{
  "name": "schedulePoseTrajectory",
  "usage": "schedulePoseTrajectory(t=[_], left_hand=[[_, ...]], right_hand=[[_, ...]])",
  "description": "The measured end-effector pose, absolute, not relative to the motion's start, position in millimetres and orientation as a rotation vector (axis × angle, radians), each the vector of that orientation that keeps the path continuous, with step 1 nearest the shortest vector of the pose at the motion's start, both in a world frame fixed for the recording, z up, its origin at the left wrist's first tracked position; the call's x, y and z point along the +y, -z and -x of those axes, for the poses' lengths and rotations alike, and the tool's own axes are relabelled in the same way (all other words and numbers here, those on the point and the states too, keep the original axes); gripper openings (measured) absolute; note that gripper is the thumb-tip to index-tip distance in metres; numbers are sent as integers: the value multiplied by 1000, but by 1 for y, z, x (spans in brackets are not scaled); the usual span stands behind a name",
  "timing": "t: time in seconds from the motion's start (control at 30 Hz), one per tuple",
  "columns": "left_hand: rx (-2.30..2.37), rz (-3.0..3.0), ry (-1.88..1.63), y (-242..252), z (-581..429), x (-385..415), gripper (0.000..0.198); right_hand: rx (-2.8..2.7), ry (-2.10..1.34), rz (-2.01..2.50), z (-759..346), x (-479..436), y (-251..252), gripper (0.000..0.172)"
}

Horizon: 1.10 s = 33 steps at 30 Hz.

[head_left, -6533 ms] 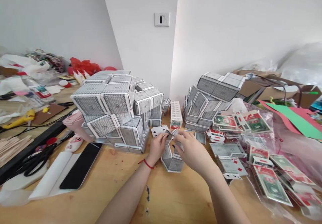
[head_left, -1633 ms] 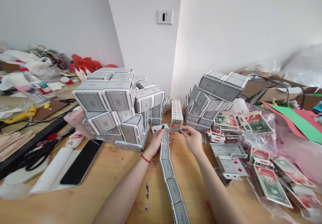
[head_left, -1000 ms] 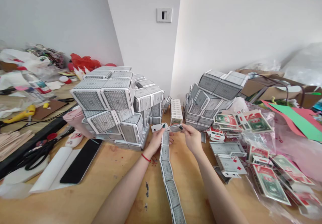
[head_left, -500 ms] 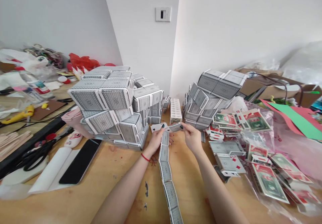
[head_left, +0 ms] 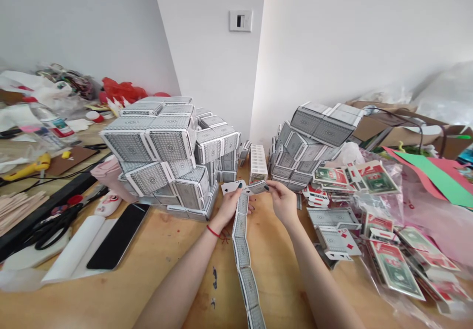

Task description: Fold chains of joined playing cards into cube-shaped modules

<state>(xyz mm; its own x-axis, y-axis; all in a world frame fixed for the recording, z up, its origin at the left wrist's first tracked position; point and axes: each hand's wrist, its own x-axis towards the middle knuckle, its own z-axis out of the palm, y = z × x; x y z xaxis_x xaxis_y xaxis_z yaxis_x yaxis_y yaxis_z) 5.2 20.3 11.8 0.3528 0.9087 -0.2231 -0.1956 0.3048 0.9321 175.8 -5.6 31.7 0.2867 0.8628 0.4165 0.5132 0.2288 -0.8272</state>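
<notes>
Pinching the far end of the card chain (head_left: 242, 250) with the left hand (head_left: 229, 205), thumb and fingertips closed narrow on the top link, a spade card (head_left: 231, 186) sticking out just left of the grip. Pinching a single grey-backed card (head_left: 257, 187) with the right hand (head_left: 283, 202), fingers shut on its right edge, its left edge meeting the top of the chain; touching or just apart, impossible to tell.

Running flat down the middle of the desk (head_left: 166, 260), from the hands toward the near edge, between the two forearms, link overlapping link.

Judging from the grips, doing this join well is probably meaning:
- bringing the loose card in level and square to the last link, not tilted;
- steadying that link with the left thumb instead of lifting it, so the near links are not dragging or twisting;
- pushing gently, thin card likely buckling under a hard shove;
- holding both forearms off the chain.

Standing just beyond the hands: a big block of card cubes (head_left: 162, 156) far left, a second block (head_left: 310, 142) far right, a small upright box (head_left: 258, 163) between them. Lying left: a phone (head_left: 118, 235) and scissors (head_left: 51, 228). Lying right: loose cards and green-and-red packs (head_left: 369, 179).
</notes>
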Motion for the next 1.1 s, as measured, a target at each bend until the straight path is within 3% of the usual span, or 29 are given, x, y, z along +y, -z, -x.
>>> schedulePoseTrajectory(t=[0.37, 0.7, 0.77, 0.93, 1.1], left_hand=[[891, -989, -879, -15, -5, 19, 51], [890, -1106, -871, -16, -3, 17, 64], [861, -1124, -861, -18, -1, 15, 58], [880, -1174, -877, -22, 3, 10, 16], [938, -1188, -910, -23, 0, 8, 12]], right_hand=[[-1555, -284, 1352, -172, -9, -36, 30], [-1584, -224, 1369, -169, -10, -35, 30], [-1595, -211, 1354, -169, -10, -35, 29], [-1625, -175, 1313, -167, -10, -33, 30], [-1681, -206, 1297, -166, -9, -32, 32]])
